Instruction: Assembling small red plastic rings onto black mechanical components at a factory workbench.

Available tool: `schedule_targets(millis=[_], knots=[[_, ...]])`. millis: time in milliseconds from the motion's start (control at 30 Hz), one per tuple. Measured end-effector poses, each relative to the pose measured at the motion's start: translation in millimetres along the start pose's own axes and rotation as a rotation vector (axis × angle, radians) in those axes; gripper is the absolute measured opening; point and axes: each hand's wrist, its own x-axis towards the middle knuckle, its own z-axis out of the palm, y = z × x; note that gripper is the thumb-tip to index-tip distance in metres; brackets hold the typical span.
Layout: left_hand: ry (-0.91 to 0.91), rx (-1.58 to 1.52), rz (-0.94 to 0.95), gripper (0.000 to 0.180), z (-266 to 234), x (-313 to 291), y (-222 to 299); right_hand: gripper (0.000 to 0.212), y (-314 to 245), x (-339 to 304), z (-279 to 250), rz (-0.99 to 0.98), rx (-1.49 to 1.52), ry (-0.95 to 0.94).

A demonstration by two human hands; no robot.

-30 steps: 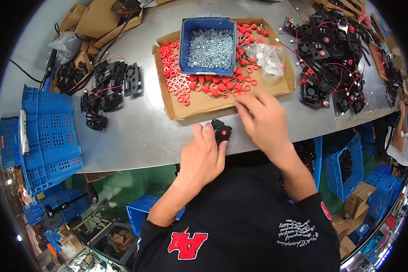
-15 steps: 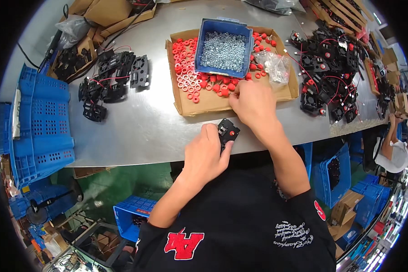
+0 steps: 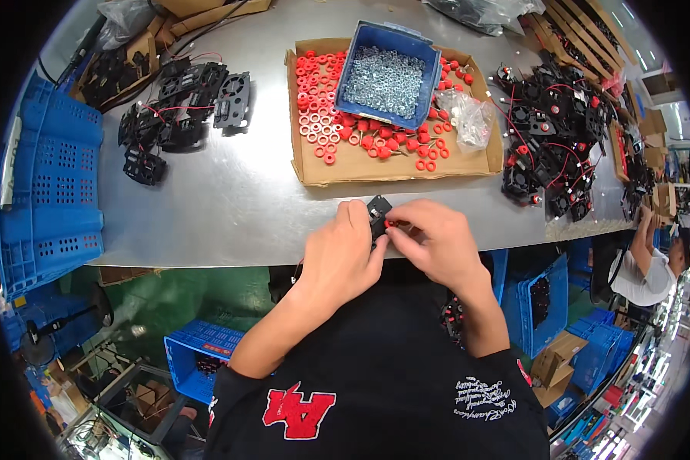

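Observation:
A black plastic fan unit (image 3: 378, 211) is gripped in my left hand (image 3: 343, 249), close to the near table edge. My right hand (image 3: 440, 241) has come up against its right side, thumb and forefinger pinched at a small red part (image 3: 389, 225) on the unit's face. Those fingertips partly cover the red part, so its exact shape is hidden. Beyond both hands lies a shallow cardboard tray (image 3: 337, 173) holding red rings (image 3: 315, 129) and red knob-like pieces with metal stems (image 3: 384, 152). A blue bin (image 3: 377, 116) full of small metal nuts (image 3: 383, 80) rests in the tray.
Black fan units with red wires are piled at left (image 3: 180, 107) and right (image 3: 552, 130). A clear plastic bag (image 3: 471, 123) lies in the tray's right side. Blue crates (image 3: 54, 176) stand left of the metal table (image 3: 207, 207). Another person (image 3: 648, 264) sits far right.
My right hand has drawn back from the tray's red pieces to the fan unit in my left hand, and its fingertips now meet there. The left hand keeps its grip. The view has shifted slightly.

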Motion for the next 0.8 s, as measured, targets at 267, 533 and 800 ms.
schedule_targets(millis=[267,533,800], knots=[[0.007,-0.028,-0.045,0.040,2.0,-0.6,0.3,0.019,-1.6,-1.1,1.4,0.047,0.073,0.101],[0.076,0.028,-0.010,0.039,-3.9,0.5,-3.4,0.017,10.8,-14.9,20.6,0.108,0.147,0.170],[0.194,0.093,-0.055,0.041,5.3,-7.8,-6.3,0.011,4.1,4.1,4.5,-0.009,0.068,0.140]])
